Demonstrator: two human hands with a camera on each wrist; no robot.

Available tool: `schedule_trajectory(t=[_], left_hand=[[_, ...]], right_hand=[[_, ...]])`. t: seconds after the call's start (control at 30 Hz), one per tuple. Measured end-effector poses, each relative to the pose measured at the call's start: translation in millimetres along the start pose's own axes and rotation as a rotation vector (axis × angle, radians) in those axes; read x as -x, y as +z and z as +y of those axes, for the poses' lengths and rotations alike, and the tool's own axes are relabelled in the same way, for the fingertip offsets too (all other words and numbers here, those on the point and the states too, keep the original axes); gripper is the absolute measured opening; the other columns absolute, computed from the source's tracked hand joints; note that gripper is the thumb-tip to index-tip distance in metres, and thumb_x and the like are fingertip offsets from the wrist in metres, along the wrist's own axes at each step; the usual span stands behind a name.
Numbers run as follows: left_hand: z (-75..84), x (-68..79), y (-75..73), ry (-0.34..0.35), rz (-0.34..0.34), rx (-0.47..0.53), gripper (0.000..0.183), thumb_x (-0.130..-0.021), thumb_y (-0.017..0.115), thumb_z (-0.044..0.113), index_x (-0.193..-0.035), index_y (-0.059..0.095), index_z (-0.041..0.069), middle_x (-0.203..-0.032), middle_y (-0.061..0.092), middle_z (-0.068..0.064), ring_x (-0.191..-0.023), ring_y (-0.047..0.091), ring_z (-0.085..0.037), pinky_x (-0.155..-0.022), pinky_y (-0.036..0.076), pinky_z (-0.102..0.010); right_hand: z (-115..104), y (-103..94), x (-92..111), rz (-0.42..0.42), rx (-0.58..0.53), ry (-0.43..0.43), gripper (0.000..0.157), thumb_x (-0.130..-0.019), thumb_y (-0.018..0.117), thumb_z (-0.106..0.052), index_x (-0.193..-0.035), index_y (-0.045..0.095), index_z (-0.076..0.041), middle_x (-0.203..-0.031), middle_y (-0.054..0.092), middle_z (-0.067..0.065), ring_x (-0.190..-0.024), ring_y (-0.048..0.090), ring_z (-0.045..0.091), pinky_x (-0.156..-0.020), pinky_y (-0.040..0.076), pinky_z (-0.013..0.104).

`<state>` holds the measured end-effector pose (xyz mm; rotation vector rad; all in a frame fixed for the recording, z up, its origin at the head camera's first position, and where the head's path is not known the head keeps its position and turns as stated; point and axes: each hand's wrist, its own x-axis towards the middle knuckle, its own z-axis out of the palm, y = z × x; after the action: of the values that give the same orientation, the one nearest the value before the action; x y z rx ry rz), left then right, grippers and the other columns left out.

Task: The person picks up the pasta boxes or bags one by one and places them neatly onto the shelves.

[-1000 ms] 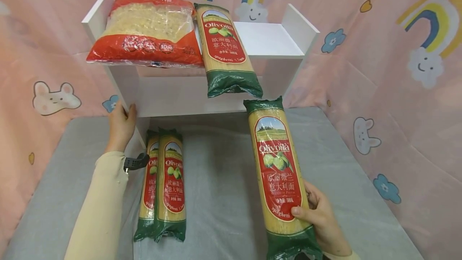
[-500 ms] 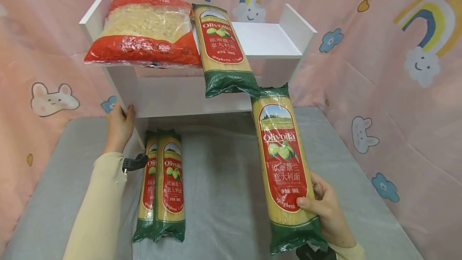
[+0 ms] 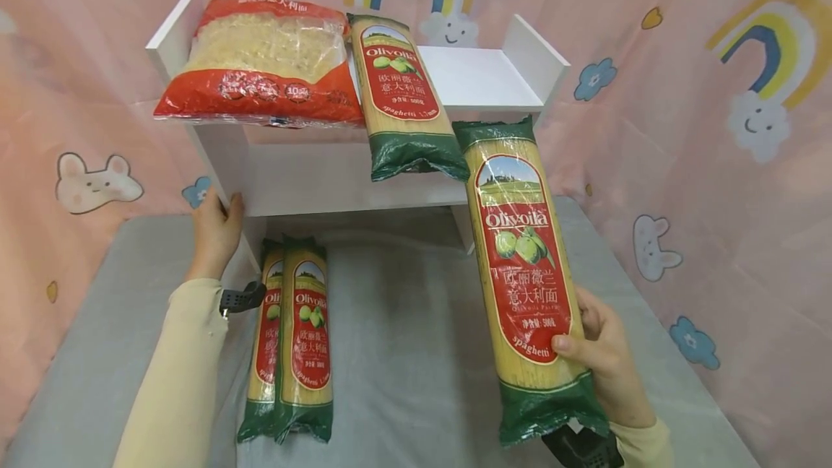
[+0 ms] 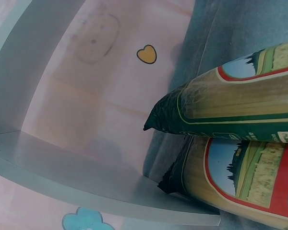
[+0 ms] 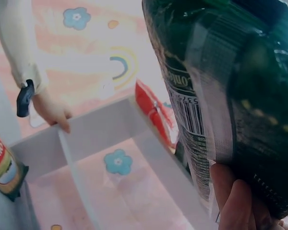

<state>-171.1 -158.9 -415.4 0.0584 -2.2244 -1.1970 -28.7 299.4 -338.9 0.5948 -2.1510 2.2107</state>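
Note:
My right hand (image 3: pixel 607 360) grips a spaghetti packet (image 3: pixel 523 266) near its lower end, thumb on the front and fingers behind. The packet is tilted, its top end in front of the right side of the white shelf (image 3: pixel 338 175). In the right wrist view, the packet's green end and barcode side (image 5: pixel 189 115) fill the right part, with fingertips (image 5: pixel 237 201) against it. My left hand (image 3: pixel 217 230) holds the shelf's left side panel, thumb toward the front. On the top board, another spaghetti packet (image 3: pixel 403 85) leans out over the front edge beside a red pasta bag (image 3: pixel 266 63).
Two more spaghetti packets (image 3: pixel 305 338) lie side by side, overlapping, on the grey cloth (image 3: pixel 396 352) below the shelf's left side. In the left wrist view their green ends (image 4: pixel 170 115) are near the shelf panel (image 4: pixel 101 177). A pink printed curtain (image 3: pixel 702 128) surrounds the table.
My right hand has lifted the spaghetti packet up and a little right, toward the shelf's right side. The left hand keeps its place on the side panel.

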Motion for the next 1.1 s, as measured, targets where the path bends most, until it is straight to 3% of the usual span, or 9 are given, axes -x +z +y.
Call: schedule_trajectory(t=[0.17, 0.4, 0.7, 0.97, 1.1], left_hand=[[1.3, 3.3, 0.0, -0.013, -0.02, 0.027, 0.026, -0.099, 0.041, 0.009, -0.112, 0.05, -0.012, -0.098, 0.058, -0.035, -0.082, 0.057, -0.041, -0.067, 0.041, -0.047], [0.6, 3.5, -0.9, 0.0, 0.005, 0.006, 0.024, -0.098, 0.043, 0.008, -0.108, 0.052, -0.011, -0.09, 0.059, -0.03, -0.072, 0.052, -0.028, -0.06, 0.034, -0.02], [-1.7, 1.8, -3.2, 0.019, 0.04, -0.006, 0.022, -0.096, 0.045, 0.007, -0.106, 0.053, -0.011, -0.085, 0.06, -0.029, -0.068, 0.046, -0.015, -0.058, 0.031, -0.017], [0.1, 2.4, -3.0, 0.003, 0.027, -0.017, 0.024, -0.097, 0.044, 0.009, -0.106, 0.051, -0.012, -0.084, 0.058, -0.029, -0.07, 0.047, -0.027, -0.058, 0.031, -0.021], [-0.4, 2.6, -0.5, 0.012, 0.02, -0.009, 0.024, -0.097, 0.043, 0.008, -0.107, 0.051, -0.012, -0.086, 0.058, -0.03, -0.072, 0.048, -0.027, -0.06, 0.032, -0.02]], right_hand=[[-7.9, -1.1, -1.4, -0.003, 0.004, 0.0, 0.041, -0.086, 0.054, 0.001, -0.127, 0.053, -0.005, -0.101, 0.069, 0.008, -0.085, 0.066, 0.018, -0.07, 0.053, 0.03], [-15.9, -0.2, -12.4, 0.051, 0.055, 0.003, 0.039, -0.085, 0.057, -0.003, -0.124, 0.055, -0.003, -0.097, 0.069, 0.012, -0.079, 0.066, 0.019, -0.068, 0.053, 0.03], [-30.1, 5.9, -44.1, 0.042, 0.072, 0.01, 0.039, -0.085, 0.055, -0.002, -0.124, 0.054, -0.006, -0.096, 0.069, 0.009, -0.077, 0.066, 0.016, -0.066, 0.053, 0.028], [-39.7, 14.0, -66.4, 0.018, -0.115, -0.034, 0.033, -0.088, 0.049, 0.0, -0.12, 0.053, 0.002, -0.09, 0.069, 0.012, -0.071, 0.068, 0.018, -0.061, 0.054, 0.029], [-42.2, 20.2, -82.0, 0.032, -0.233, -0.05, 0.03, -0.09, 0.052, -0.004, -0.12, 0.053, 0.003, -0.092, 0.068, 0.012, -0.075, 0.068, 0.017, -0.065, 0.054, 0.028]])
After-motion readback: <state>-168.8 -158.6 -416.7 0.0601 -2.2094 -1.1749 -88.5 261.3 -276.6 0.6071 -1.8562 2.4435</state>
